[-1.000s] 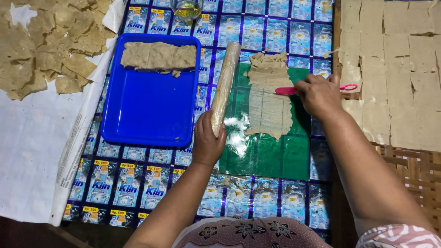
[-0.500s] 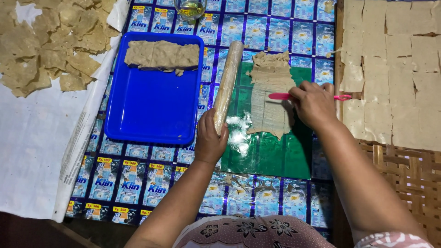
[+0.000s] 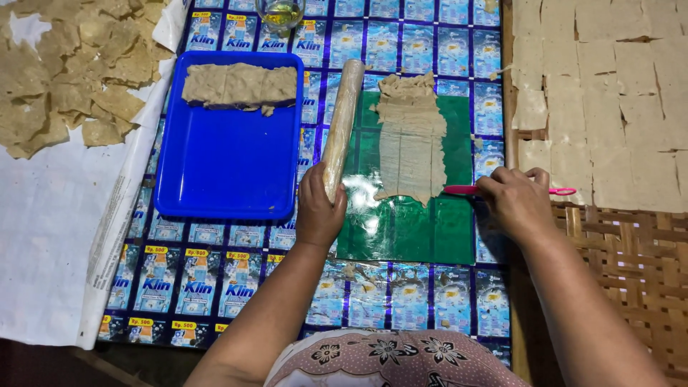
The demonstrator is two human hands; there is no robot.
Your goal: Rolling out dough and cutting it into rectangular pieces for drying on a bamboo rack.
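On a desk (image 3: 430,301) under printed blue plastic, mid-cutting: rolled dough sheet (image 3: 411,140) flat on the green mat, left hand (image 3: 319,208) closed around the rolling pin (image 3: 342,122) just left of it, right hand (image 3: 516,204) gripping a pink cutter (image 3: 462,190) at its lower right edge; probably another straight cut needed along the sheet.

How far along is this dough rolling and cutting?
Done: many cut squares lie on the woven mat, and fried-looking pieces sit on white paper. In hand: the left hand holds the rolling pin, the right hand a pink tool beside the rolled, scored sheet. Left: a dough slab on the blue tray.
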